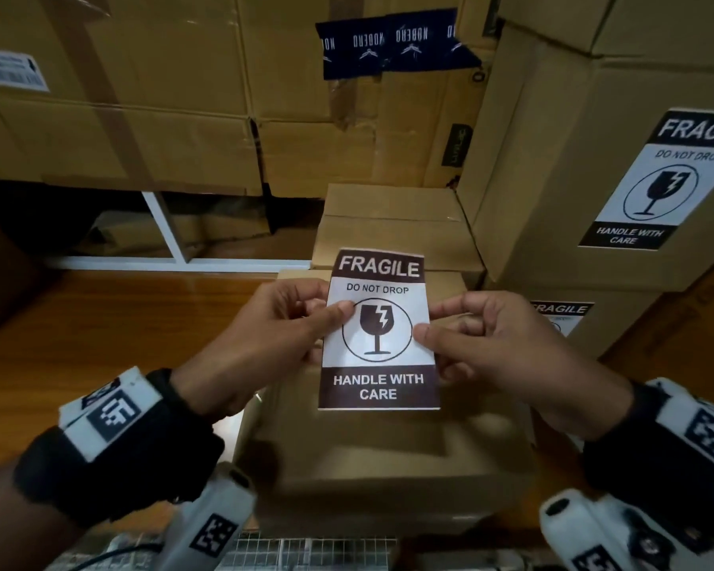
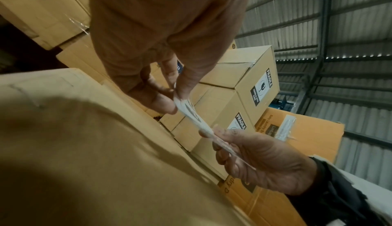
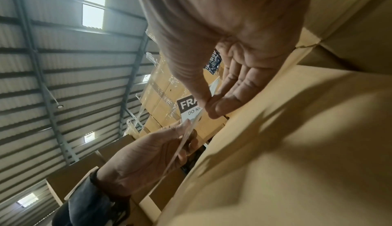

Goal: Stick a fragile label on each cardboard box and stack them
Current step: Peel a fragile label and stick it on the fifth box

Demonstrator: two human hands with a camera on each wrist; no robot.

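Warehouse corner, walled with stacked cartons under a corrugated metal roof; wooden floor below. Between both hands, a fragile label, held upright and face toward the head camera, just above the top of an unlabelled cardboard box. Left hand pinching the label's left edge, thumb on the printed face, fingers behind; right hand pinching the right edge likewise. Probably the step before sticking: backing perhaps still to peel, though impossible to tell from these views.

Next move, by judgement: turn the label sticky side to the cardboard, square it, press flat without creases, then lift the box onto the stack.

To the right, two labelled boxes already stacked, the lower label partly hidden behind the right hand. Behind, a smaller plain box, close to the working box. Beyond, big cartons with dark printed tape and a white frame. Tight space; stack close at the right.
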